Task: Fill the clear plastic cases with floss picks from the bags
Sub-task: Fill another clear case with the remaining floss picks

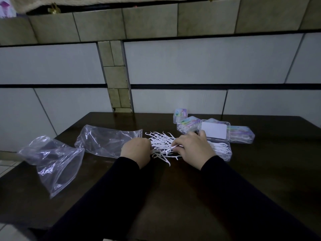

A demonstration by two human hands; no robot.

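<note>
The step in hand seems to be the gathering of loose floss picks (162, 143) from the pile on the dark tabletop (173, 197), to put them in the open clear case (221, 150). The pile lies between the two hands. The left hand (136, 151) rests at the left edge of the pile; its fingers are curled under and hidden, so I cannot tell if they hold any picks. The right hand (192, 147) lies over the right part of the pile, and its fingers are bent and appear to pinch a few picks near the lower edge. The open case stands just to the right of this hand, with its lid (214, 130) raised and some picks already inside. Behind it are several closed cases (188, 123) with coloured labels. Two clear bags (107, 142) lie at the left and look empty. The next move, I judge, calls for aligning a small bunch and carrying it to the right, into the open case.
</note>
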